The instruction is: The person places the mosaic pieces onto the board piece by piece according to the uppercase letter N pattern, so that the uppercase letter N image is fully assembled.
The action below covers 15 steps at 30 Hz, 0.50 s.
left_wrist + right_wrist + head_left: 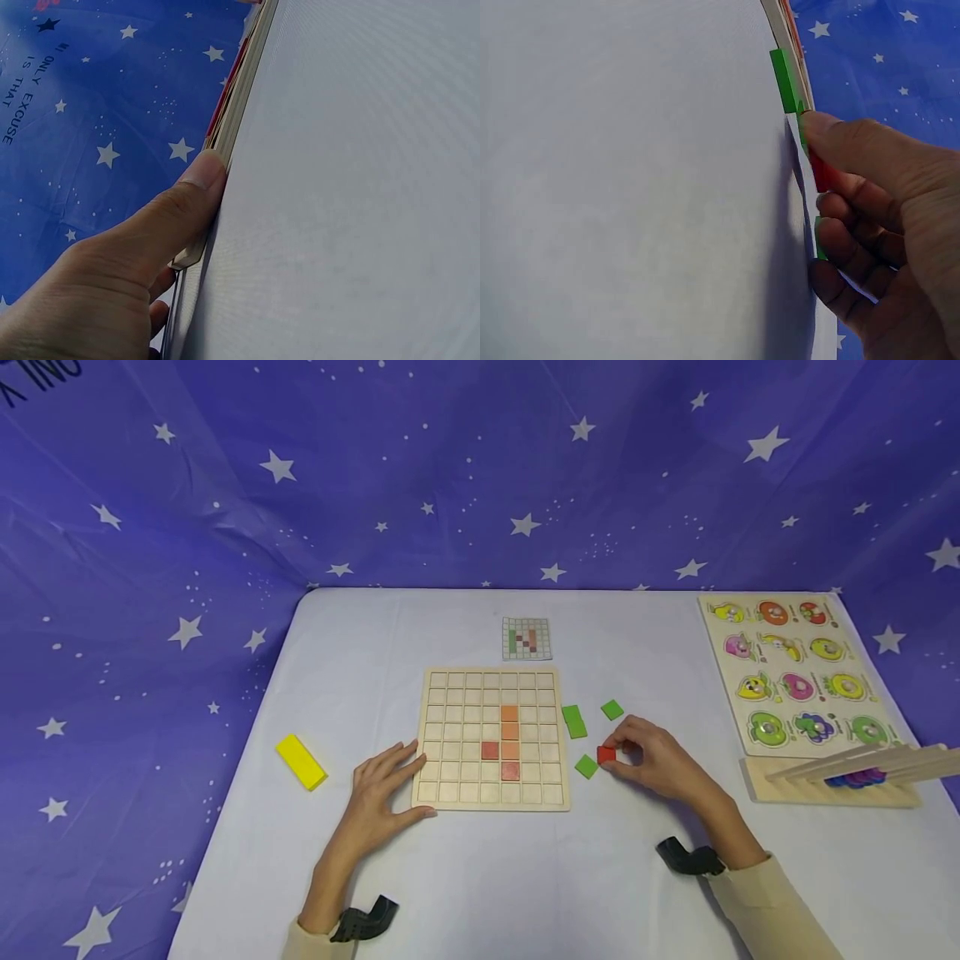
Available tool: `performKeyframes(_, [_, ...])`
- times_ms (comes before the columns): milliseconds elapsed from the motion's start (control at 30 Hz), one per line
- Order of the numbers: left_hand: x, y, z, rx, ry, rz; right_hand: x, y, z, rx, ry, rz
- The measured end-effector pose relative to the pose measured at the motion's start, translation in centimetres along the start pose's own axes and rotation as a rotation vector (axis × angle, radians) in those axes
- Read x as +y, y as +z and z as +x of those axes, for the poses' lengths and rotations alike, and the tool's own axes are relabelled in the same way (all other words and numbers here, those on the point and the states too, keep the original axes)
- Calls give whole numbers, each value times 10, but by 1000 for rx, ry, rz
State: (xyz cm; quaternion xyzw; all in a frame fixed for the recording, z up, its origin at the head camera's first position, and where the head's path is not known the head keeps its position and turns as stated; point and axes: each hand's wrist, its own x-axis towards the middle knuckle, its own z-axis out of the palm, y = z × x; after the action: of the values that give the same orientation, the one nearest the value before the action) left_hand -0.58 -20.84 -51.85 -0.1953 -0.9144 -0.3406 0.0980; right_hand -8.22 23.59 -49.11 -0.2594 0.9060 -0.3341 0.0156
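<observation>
Right hand [656, 760] pinches red tile [606, 756]; left hand [378, 797], fingers apart, touches grid board [454, 774]; step seemingly red diagonal, per pattern card [526, 654]; next likely needs lift, squaring into cell.

Head view: looks forward and down from above, set farthest back; takes in the white table [367, 639] across the lower frame. Left wrist view: looks low across the white table, tilted sideways, close to the left hand [127, 262] at lower left. Right wrist view: looks similarly low, tilted and near, right hand [922, 199] at right; shares red tile [606, 755] with head view, board [472, 769] with both.
</observation>
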Motion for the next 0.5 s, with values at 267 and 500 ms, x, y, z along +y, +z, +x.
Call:
performKeyframes(267, [0, 0, 1, -1, -2, 11, -16, 3, 18, 0, 19, 4])
performKeyframes(500, [2, 0, 0, -7, -13, 4, -34, 20, 43, -18, -73, 29])
